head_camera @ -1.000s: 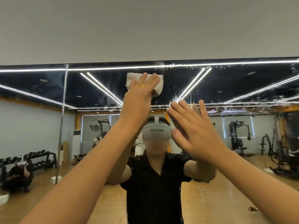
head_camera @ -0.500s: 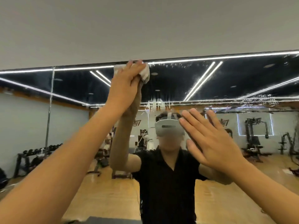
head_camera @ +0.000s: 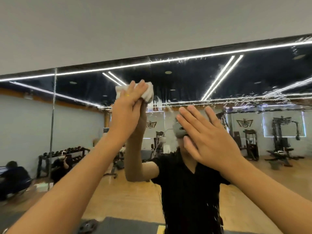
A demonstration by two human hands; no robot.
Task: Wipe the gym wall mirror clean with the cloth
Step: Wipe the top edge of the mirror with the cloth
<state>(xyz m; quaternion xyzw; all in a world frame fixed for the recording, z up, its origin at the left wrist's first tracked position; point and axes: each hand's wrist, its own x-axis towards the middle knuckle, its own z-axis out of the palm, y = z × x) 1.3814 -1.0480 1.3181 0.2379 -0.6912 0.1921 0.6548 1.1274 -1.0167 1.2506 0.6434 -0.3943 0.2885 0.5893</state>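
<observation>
Right hand: Your right hand was flat and wide, fingers straight and spread, palm towards the glass and holding nothing. Whether it actually touched the glass I cannot tell.
Left hand: Your left hand was raised higher and held the cloth against the glass. The fingers lay over its top, and the thumb was out of sight behind it.
Cloth: The white cloth was bunched into a wad. It stuck out past your fingertips and on the thumb side, and sat up and to the left of your right hand, apart from it.
Mirror: The wall mirror ran the whole width of the view. The cloth sat high on it, a little below its top edge, with a vertical seam well off to the left.
Droplets: Beads of water speckled the glass to the right of the cloth, in a band just above your right hand and again near the top edge.
Step in hand: You seemed to be wiping the upper glass, with much of the wet area not yet reached.
Doing it well: The wad would have covered more if you had spread it flat under the palm. Overlapping passes towards the beaded band, pressed evenly, should have left fewer streaks.
Risk: The flat hand could have left prints on wiped glass.
</observation>
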